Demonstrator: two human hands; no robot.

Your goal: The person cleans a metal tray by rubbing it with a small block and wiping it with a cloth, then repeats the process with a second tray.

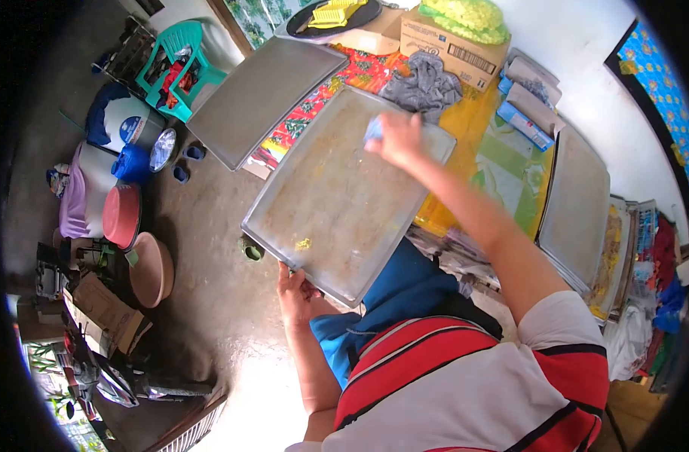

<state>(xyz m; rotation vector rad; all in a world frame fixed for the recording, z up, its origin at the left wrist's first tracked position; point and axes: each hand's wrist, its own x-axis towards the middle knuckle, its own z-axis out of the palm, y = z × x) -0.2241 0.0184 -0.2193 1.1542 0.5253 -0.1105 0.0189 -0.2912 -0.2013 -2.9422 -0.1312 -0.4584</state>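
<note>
A large metal baking tray [329, 203] is tilted in front of me, its surface stained brown, with a yellow smear near the lower edge. My left hand [293, 292] grips its near corner, thumb on the rim and fingers underneath. Over the upper right part of the tray, my right hand [399, 140] is closed around a small light-blue cloth [374, 129], pressed against or just above the metal. Behind, a second baking tray [269, 94] lies partly over the table's edge. Next to the held tray's far rim is a crumpled grey cloth [427, 84].
A cardboard box [454, 49] and a long blue box [524, 125] stand on the table. More trays [578, 203] lean at the right. On the floor at left are basins [151, 270], slippers [181, 174] and a green chair [180, 68] with clothes on it.
</note>
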